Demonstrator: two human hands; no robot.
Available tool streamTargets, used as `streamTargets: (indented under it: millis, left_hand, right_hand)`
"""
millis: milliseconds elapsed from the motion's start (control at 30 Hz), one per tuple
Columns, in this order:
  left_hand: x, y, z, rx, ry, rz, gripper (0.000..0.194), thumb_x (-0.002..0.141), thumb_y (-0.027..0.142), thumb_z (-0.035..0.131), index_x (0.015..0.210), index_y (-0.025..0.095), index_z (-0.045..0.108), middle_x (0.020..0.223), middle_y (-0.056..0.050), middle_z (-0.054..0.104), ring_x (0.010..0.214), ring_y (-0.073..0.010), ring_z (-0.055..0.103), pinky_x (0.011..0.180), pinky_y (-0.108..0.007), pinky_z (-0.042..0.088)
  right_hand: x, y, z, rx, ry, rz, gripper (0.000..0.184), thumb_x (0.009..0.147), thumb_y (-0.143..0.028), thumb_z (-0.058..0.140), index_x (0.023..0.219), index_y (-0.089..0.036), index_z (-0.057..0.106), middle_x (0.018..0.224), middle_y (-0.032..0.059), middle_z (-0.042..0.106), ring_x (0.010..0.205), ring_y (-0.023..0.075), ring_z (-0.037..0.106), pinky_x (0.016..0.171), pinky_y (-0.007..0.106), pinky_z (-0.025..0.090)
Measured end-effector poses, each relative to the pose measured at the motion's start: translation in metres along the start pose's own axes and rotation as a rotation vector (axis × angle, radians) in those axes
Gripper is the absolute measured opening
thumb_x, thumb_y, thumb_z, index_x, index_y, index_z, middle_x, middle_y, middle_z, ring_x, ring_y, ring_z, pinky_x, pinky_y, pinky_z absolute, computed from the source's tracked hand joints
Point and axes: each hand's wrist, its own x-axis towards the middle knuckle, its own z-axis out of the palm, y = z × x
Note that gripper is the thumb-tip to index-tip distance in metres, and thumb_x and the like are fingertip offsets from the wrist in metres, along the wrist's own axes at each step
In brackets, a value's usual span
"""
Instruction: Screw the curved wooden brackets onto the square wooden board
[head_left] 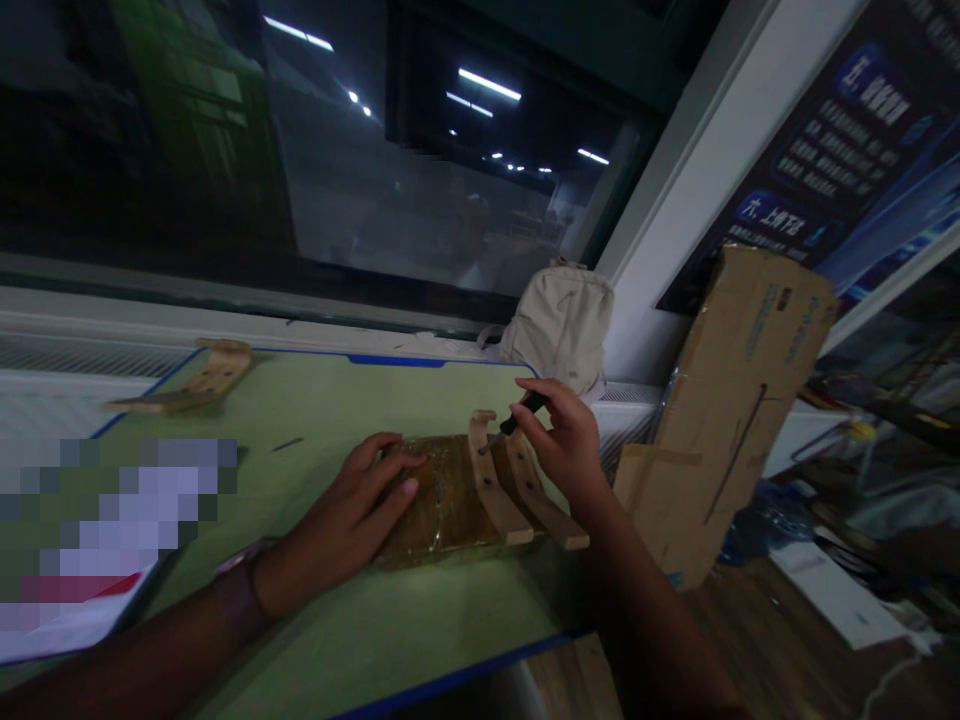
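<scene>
My right hand point(559, 435) is closed around the black handle of a screwdriver point(513, 420). Its shaft slants down to the upper part of a curved wooden piece point(495, 497) with dark holes. A second curved wooden piece point(541, 495) lies just right of the first, partly behind my right hand. Both rest over a brown, tape-wrapped block point(439, 500) with a shiny surface. My left hand point(380, 490) lies on the left end of that block, fingers spread. Whether the screwdriver's tip sits in a screw is too small to tell.
Another curved wooden piece point(199, 382) lies at the green table's point(315, 385) far left corner. A thin dark object point(286, 444) is nearer. A beige backpack point(562, 320) stands behind the table by the window. Tall cardboard point(739, 400) leans at the right.
</scene>
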Motion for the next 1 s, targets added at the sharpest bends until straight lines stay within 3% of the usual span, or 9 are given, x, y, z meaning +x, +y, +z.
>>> streamTargets:
  millis: [100, 200, 267, 367, 533, 600, 767, 867, 1000]
  left_hand:
    - [0.002, 0.0, 0.0, 0.012, 0.015, 0.006, 0.034, 0.104, 0.044, 0.041, 0.122, 0.026, 0.063, 0.135, -0.008, 0.05, 0.129, -0.0285, 0.049, 0.112, -0.051, 0.042]
    - [0.002, -0.003, 0.001, 0.015, 0.047, 0.014, 0.034, 0.104, 0.045, 0.04, 0.123, 0.026, 0.061, 0.129, -0.008, 0.051, 0.126, -0.0281, 0.049, 0.111, -0.051, 0.042]
    - [0.002, -0.004, 0.002, 0.024, 0.048, 0.03, 0.034, 0.104, 0.045, 0.041, 0.125, 0.025, 0.059, 0.128, -0.009, 0.051, 0.125, -0.0286, 0.049, 0.11, -0.052, 0.042]
    - [0.002, -0.004, 0.003, 0.052, 0.039, 0.05, 0.036, 0.102, 0.045, 0.044, 0.127, 0.023, 0.058, 0.127, -0.01, 0.049, 0.123, -0.0303, 0.049, 0.108, -0.052, 0.044]
    - [0.002, -0.002, 0.003, 0.071, 0.034, 0.047, 0.037, 0.1, 0.045, 0.048, 0.128, 0.022, 0.058, 0.128, -0.01, 0.048, 0.122, -0.0305, 0.05, 0.107, -0.05, 0.045]
    - [0.002, -0.003, 0.003, 0.073, 0.035, 0.045, 0.036, 0.101, 0.044, 0.048, 0.128, 0.023, 0.057, 0.128, -0.01, 0.048, 0.122, -0.0297, 0.05, 0.106, -0.049, 0.046]
    - [0.0, -0.007, 0.005, 0.079, 0.045, 0.044, 0.035, 0.101, 0.042, 0.046, 0.13, 0.025, 0.056, 0.13, -0.01, 0.046, 0.125, -0.0301, 0.048, 0.107, -0.05, 0.044]
    - [0.0, -0.006, 0.005, 0.084, 0.045, 0.065, 0.034, 0.101, 0.042, 0.047, 0.13, 0.025, 0.056, 0.129, -0.01, 0.046, 0.125, -0.0307, 0.047, 0.108, -0.051, 0.044]
    - [0.002, -0.006, 0.004, 0.09, 0.041, 0.089, 0.035, 0.101, 0.042, 0.047, 0.13, 0.024, 0.055, 0.126, -0.01, 0.048, 0.123, -0.0311, 0.047, 0.107, -0.052, 0.042]
  right_hand:
    - [0.006, -0.001, -0.005, -0.04, -0.057, -0.086, 0.027, 0.093, -0.033, 0.065, 0.119, -0.028, 0.069, 0.096, 0.005, 0.073, 0.089, 0.0201, 0.068, 0.081, 0.037, 0.057]
    - [0.008, -0.005, -0.006, 0.091, -0.178, -0.123, 0.043, 0.102, -0.033, 0.048, 0.145, -0.03, 0.051, 0.115, 0.0079, 0.071, 0.103, 0.0199, 0.069, 0.093, 0.041, 0.056]
    - [0.007, -0.008, -0.004, 0.145, -0.233, -0.119, 0.046, 0.105, -0.031, 0.04, 0.151, -0.032, 0.043, 0.125, 0.008, 0.07, 0.113, 0.0194, 0.067, 0.101, 0.043, 0.052]
    - [0.003, -0.008, -0.001, 0.159, -0.239, -0.069, 0.041, 0.105, -0.028, 0.04, 0.144, -0.031, 0.052, 0.116, 0.0059, 0.073, 0.11, 0.0183, 0.069, 0.1, 0.041, 0.053]
    - [0.0, -0.002, 0.0, 0.07, -0.008, 0.035, 0.02, 0.093, -0.034, 0.065, 0.111, -0.025, 0.066, 0.09, 0.0027, 0.069, 0.08, 0.0164, 0.066, 0.075, 0.031, 0.056]
    - [0.001, -0.003, 0.0, 0.033, 0.026, 0.027, 0.016, 0.09, -0.033, 0.069, 0.103, -0.025, 0.065, 0.086, 0.0017, 0.067, 0.077, 0.0161, 0.064, 0.073, 0.031, 0.055]
    - [0.004, -0.008, 0.005, 0.215, -0.143, 0.03, 0.027, 0.098, -0.032, 0.056, 0.124, -0.028, 0.063, 0.12, 0.008, 0.071, 0.114, 0.0214, 0.068, 0.1, 0.043, 0.054]
    - [0.002, -0.006, 0.009, 0.444, -0.206, 0.111, 0.035, 0.098, -0.036, 0.058, 0.132, -0.031, 0.056, 0.11, 0.0052, 0.074, 0.102, 0.0194, 0.073, 0.091, 0.041, 0.06]
    - [0.0, -0.002, 0.009, 0.329, -0.102, 0.088, 0.034, 0.087, -0.04, 0.074, 0.119, -0.032, 0.066, 0.1, 0.0026, 0.071, 0.089, 0.018, 0.069, 0.081, 0.035, 0.059]
